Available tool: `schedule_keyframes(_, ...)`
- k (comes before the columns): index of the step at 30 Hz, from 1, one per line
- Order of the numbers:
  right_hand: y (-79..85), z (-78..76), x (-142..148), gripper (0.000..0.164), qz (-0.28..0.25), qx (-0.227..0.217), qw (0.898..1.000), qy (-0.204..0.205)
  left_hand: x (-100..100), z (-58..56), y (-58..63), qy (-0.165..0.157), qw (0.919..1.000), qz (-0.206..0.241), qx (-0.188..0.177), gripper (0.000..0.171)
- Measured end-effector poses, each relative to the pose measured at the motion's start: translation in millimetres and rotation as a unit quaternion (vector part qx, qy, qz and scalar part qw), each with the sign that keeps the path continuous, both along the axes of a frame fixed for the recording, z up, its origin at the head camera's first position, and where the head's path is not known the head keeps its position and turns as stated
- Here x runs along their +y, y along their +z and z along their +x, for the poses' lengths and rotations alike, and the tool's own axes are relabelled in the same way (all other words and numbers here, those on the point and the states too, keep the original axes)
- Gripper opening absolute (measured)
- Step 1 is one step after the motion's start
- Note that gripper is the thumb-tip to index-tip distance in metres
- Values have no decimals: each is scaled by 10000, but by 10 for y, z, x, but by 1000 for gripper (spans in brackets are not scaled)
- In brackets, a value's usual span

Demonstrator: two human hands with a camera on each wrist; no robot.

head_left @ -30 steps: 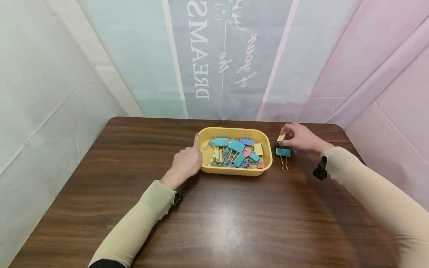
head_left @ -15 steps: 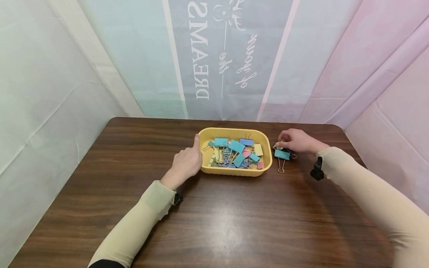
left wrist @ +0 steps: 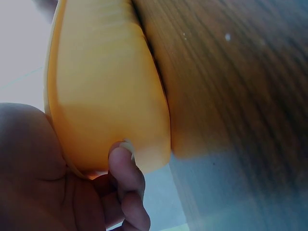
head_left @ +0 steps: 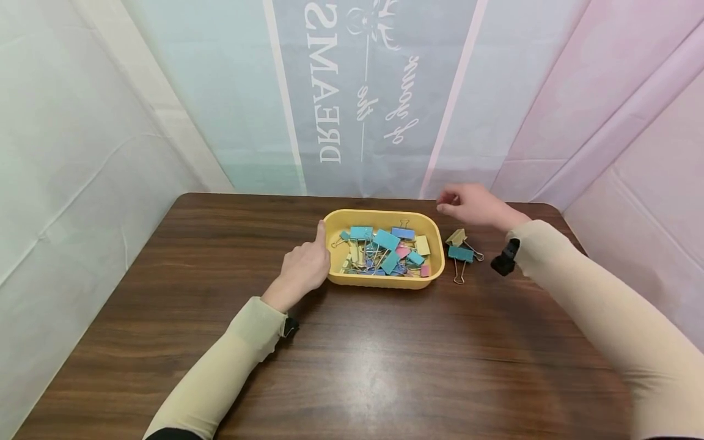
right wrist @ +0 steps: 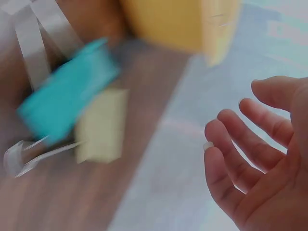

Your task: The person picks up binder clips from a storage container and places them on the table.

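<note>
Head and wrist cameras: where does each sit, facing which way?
Head: worn on head, facing forward and down at table and tub; left hand, right hand, sleeves show.
Left wrist: on that wrist, facing the tub's outside; left hand shows.
Right wrist: on that wrist, facing the blurred teal clip and yellow clip; right hand shows.
Head and right wrist share both clips.

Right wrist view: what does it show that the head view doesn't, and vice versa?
Only the right wrist view shows the palm of the right hand.
Only the head view shows the left hand, both sleeves and the clips inside the tub.
Both show the right hand, tub, table, loose teal clip and loose yellow clip.
</note>
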State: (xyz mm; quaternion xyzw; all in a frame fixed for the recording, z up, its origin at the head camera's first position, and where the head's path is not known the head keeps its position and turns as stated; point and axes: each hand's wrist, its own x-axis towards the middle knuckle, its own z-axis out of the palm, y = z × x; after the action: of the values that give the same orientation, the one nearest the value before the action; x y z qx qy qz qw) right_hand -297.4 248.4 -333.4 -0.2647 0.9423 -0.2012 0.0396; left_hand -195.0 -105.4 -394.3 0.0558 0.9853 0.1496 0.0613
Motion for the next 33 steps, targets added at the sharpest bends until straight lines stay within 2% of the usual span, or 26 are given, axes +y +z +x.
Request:
schedule_keyframes(3, 158, 10, -199, 17, -333, 19, 9994, -4, 3, 0, 4, -25, 10000, 0, 21, 66)
schedule_keyframes(6, 276, 30, -412, 21, -609, -225, 9979, 19, 7, -2, 4, -32, 10000, 8, 67, 65)
schedule_keyframes(9, 321, 24, -635, 21, -729, -373, 9965, 169, 10, -4, 1, -48, 9999, 18, 102, 65)
schedule_keyframes(11, 317, 6, -790, 19, -703, -308, 9965, 335, 12, -4, -5, -61, 9999, 16, 107, 65)
schedule_keyframes(16, 198, -54, -1154, 14, -545, -156, 9949, 832, 12, -5, -23, -26, 10000, 6, 57, 65)
schedule_keyframes(20, 31, -52, -1402, 16, -273, -135, 9925, 1184, 17, -10, -30, -9, 10000, 8, 35, 65)
schedule_keyframes(26, -222, 17, -1697, 27, 785, -124, 9819, 1719, 17, -7, -27, -17, 10000, -17, 66, 66)
schedule_keyframes(33, -275, 84, -1965, 23, 1538, -97, 9709, 1836, 5, 4, -26, -48, 9999, 5, 92, 65)
